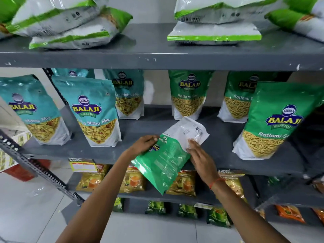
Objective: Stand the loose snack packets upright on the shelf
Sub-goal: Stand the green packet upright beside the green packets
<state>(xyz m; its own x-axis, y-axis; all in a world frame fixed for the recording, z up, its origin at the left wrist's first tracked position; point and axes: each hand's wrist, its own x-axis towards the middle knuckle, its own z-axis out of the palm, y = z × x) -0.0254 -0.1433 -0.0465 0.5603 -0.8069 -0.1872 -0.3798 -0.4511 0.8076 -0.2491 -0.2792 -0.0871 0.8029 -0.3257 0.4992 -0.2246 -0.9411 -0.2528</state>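
A green and white Ratlami Sev packet (168,155) lies tilted over the front edge of the middle shelf (108,153), its white base pointing to the back and its green top hanging toward me. My left hand (143,143) grips its left edge. My right hand (199,155) rests with flat fingers on its right side near the white base. Three green Ratlami Sev packets (188,95) (236,100) (270,120) stand upright on the same shelf behind and to the right.
Three teal Mitha Mix packets (96,111) (33,109) (128,95) stand upright on the left of the middle shelf. Large green and white bags (213,32) lie flat on the top shelf. Lower shelves hold yellow packets (91,181) and dark green ones (156,207). A slotted metal post (43,172) slants at the left.
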